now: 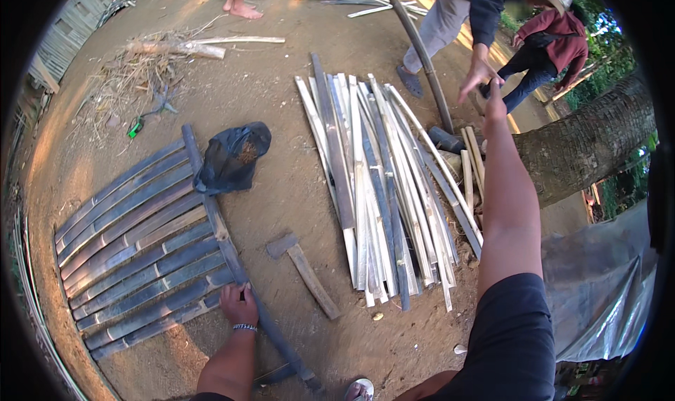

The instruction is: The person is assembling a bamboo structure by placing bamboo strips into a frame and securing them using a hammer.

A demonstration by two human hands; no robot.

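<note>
My left hand (239, 305) is down at the near right corner of a panel of dark bamboo slats (158, 274), fingers curled against the slat ends beside the long crosspiece (271, 327). My right arm stretches far forward, and my right hand (496, 104) meets the hand (478, 70) of a person bending in from the far side. What passes between the two hands, if anything, is too small to make out, and my right fingers are mostly hidden. A hatchet (302, 273) with a wooden handle lies on the dirt right of the panel.
A black plastic bag (235, 158) with small brown bits sits on the panel's far right corner. A pile of split bamboo strips (380, 197) spreads over the middle. Right of it lies a thick trunk (583, 144). A second person (552, 46) stands beyond; a sheet (598, 281) covers the right.
</note>
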